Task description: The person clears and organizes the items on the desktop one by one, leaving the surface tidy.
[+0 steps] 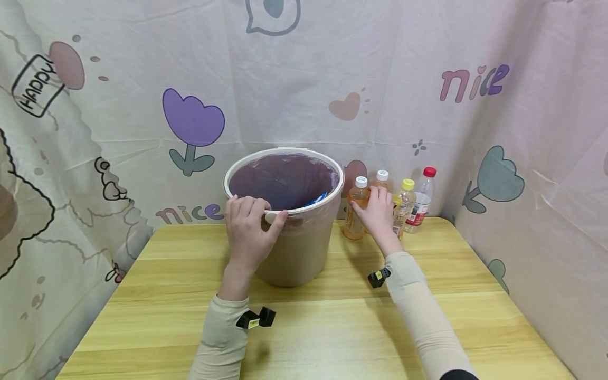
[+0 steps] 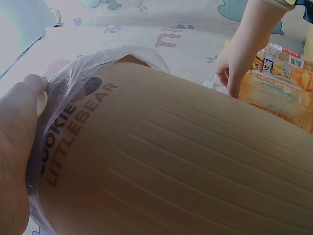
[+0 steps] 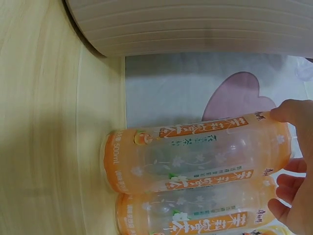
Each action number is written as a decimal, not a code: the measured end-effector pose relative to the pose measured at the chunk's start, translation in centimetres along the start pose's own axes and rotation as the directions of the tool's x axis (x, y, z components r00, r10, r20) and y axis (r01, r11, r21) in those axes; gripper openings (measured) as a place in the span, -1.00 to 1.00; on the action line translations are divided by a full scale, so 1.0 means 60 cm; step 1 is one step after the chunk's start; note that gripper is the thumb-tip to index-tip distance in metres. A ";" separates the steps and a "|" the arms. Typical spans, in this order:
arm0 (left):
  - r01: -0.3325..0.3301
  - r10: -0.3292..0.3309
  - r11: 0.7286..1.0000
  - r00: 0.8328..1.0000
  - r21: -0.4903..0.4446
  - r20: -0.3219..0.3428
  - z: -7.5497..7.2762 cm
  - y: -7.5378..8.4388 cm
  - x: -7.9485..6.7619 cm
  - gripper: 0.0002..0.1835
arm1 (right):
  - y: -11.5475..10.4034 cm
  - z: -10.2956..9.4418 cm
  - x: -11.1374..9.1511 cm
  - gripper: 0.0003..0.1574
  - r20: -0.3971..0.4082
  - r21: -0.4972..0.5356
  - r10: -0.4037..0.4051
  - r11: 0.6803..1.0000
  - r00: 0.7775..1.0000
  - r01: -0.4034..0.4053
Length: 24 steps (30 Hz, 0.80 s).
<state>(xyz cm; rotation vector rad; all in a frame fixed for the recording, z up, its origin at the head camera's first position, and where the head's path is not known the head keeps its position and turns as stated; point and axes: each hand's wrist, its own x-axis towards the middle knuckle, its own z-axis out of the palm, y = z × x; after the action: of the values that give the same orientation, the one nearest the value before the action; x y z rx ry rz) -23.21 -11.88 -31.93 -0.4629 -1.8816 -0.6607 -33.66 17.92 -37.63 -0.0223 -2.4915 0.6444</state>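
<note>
My left hand holds the front rim of a beige trash bin, its fingers over the edge and its thumb on the outer side. A clear bag lines the bin, and a blue-and-white piece shows inside. To the bin's right, my right hand grips the upper part of an orange-labelled plastic bottle. In the right wrist view the thumb lies on one side and the curled fingers reach in on the other. A second, similar bottle is right beside it.
A yellow-capped bottle and a red-capped clear bottle stand farther right, near the wooden table's back edge. Printed cloth hangs behind the table and along both sides.
</note>
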 end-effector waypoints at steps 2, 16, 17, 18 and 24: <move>0.000 0.000 1.000 1.000 -0.001 0.003 -0.001 0.000 0.000 -0.36 | 0.001 0.001 0.000 -0.15 -0.003 0.003 -0.003 1.000 1.000 0.003; 0.001 -0.001 1.000 1.000 -0.004 0.006 -0.002 0.001 0.001 -0.42 | -0.001 -0.002 0.007 -0.12 -0.005 0.004 0.004 1.000 1.000 -0.004; 0.003 -0.003 1.000 1.000 -0.007 0.005 -0.002 0.002 0.001 -0.42 | -0.001 -0.002 0.008 -0.11 -0.003 0.002 0.008 1.000 1.000 -0.008; 0.001 -0.001 1.000 1.000 -0.005 0.005 -0.003 0.002 0.000 -0.42 | -0.001 -0.002 0.008 -0.11 -0.003 0.000 0.009 1.000 1.000 -0.009; 0.004 -0.004 1.000 1.000 -0.007 0.008 -0.002 0.000 -0.001 -0.41 | -0.001 0.000 0.012 -0.08 0.003 -0.006 0.017 1.000 1.000 -0.017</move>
<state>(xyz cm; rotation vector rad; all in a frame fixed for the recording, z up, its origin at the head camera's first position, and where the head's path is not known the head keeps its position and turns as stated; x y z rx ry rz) -23.10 -11.92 -31.93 -0.4674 -1.8886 -0.6692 -34.23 18.00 -37.24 -0.0445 -2.4988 0.6440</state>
